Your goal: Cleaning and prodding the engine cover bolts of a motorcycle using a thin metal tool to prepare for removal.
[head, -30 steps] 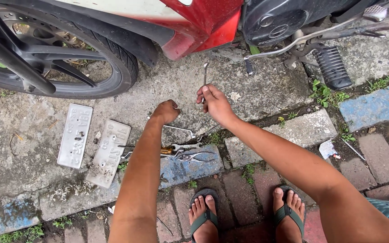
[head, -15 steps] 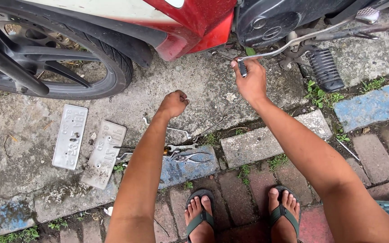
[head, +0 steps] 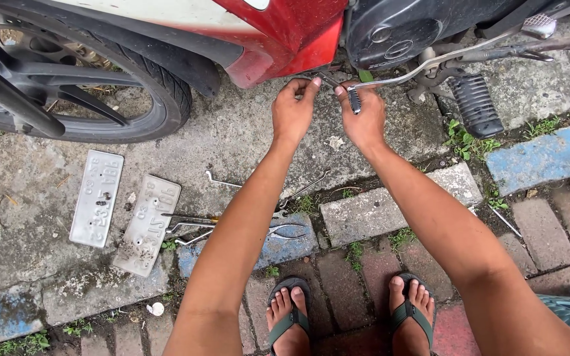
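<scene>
While both arms reach under the red motorcycle [head: 285,39], the right hand [head: 364,118] has its fingers curled shut round a dark-handled tool [head: 353,100], shaft running away from the person toward the engine's underside. Just left of it, the left hand [head: 293,112] pinches thumb and fingertips at the tool's tip; whether they grip anything, I cannot tell. Back toward the person's feet, well short of the fingers, two pale rectangular number plates [head: 123,214] lie flat beside pliers [head: 285,231] on the pavement.
</scene>
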